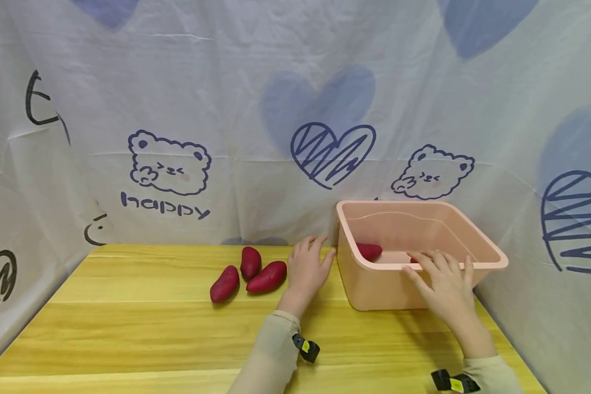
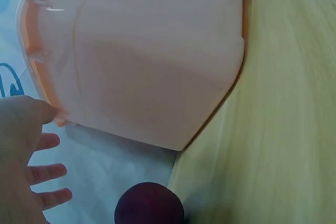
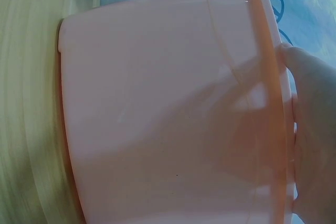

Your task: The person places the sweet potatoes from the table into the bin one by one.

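My left hand (image 1: 307,271) hovers over the table with fingers spread, between three red sweet potatoes and the pink plastic bin (image 1: 389,287). Its thumb reaches close to the bin's left rim. Nearest to it lies one sweet potato (image 1: 267,277), with another (image 1: 250,264) behind and a third (image 1: 225,284) further left. My right hand (image 1: 445,284) is at the bin's front rim, fingers loosely extended over the inside and holding nothing visible. In the right wrist view its thumb (image 3: 296,59) meets the rim. Inside the bin lies a sweet potato (image 1: 369,251); a red piece of another shows by the right fingers, mostly hidden.
The bin stands at the right side of a yellow wood-grain table (image 1: 128,328). A white cloth (image 1: 246,137) printed with hearts and bears hangs behind the table and along both sides. Each wrist wears a black strap (image 1: 306,348).
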`<action>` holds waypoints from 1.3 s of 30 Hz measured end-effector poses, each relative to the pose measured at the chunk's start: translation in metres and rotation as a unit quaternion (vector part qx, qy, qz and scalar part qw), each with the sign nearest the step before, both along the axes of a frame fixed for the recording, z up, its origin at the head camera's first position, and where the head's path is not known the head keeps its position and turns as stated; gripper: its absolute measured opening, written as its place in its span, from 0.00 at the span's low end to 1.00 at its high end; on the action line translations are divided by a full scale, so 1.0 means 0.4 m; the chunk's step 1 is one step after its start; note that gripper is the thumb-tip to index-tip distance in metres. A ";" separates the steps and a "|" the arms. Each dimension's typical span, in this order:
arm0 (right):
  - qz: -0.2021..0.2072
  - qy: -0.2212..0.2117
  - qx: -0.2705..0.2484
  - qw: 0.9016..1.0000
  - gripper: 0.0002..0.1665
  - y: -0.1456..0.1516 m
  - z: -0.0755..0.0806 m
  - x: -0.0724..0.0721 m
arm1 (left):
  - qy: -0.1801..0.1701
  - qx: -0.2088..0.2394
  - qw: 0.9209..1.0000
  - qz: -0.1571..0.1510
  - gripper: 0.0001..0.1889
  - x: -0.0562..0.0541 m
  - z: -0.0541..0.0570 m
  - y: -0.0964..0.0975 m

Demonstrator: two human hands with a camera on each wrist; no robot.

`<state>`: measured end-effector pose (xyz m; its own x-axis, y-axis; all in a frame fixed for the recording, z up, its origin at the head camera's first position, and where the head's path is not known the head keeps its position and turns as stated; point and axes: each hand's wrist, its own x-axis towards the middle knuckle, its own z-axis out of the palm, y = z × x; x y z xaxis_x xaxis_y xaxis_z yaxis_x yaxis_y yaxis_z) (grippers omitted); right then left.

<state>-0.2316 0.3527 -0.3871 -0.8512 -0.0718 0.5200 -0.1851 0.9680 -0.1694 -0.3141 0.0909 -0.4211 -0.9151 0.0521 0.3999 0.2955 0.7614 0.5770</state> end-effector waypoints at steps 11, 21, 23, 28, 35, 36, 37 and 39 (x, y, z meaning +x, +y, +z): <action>0.002 -0.001 0.000 1.000 0.29 0.002 0.008 0.007 | -0.051 -0.038 0.998 0.007 0.25 -0.001 -0.044 0.000; 0.003 -0.001 0.002 1.000 0.29 0.006 0.009 0.008 | -0.089 -0.031 0.996 -0.008 0.25 -0.003 -0.075 0.005; 0.003 -0.002 0.002 1.000 0.29 0.006 0.008 0.007 | -0.093 -0.027 0.995 -0.010 0.25 -0.003 -0.080 0.004; 0.003 -0.004 -0.001 1.000 0.30 0.005 0.006 0.005 | -0.100 -0.026 0.995 -0.013 0.25 -0.002 -0.094 -0.003; 0.005 -0.002 -0.005 1.000 0.29 0.002 0.001 0.001 | -0.090 -0.045 0.995 -0.013 0.24 -0.004 -0.115 -0.012; 0.006 -0.001 -0.005 1.000 0.29 0.001 0.001 0.001 | -0.091 -0.047 0.995 -0.014 0.24 -0.005 -0.117 -0.013; 0.006 0.000 -0.005 1.000 0.29 0.001 0.000 0.001 | -0.089 -0.048 0.995 -0.014 0.24 -0.006 -0.119 -0.014; 0.006 0.000 -0.006 1.000 0.29 0.000 0.000 0.001 | -0.087 -0.047 0.995 -0.017 0.24 -0.005 -0.120 -0.016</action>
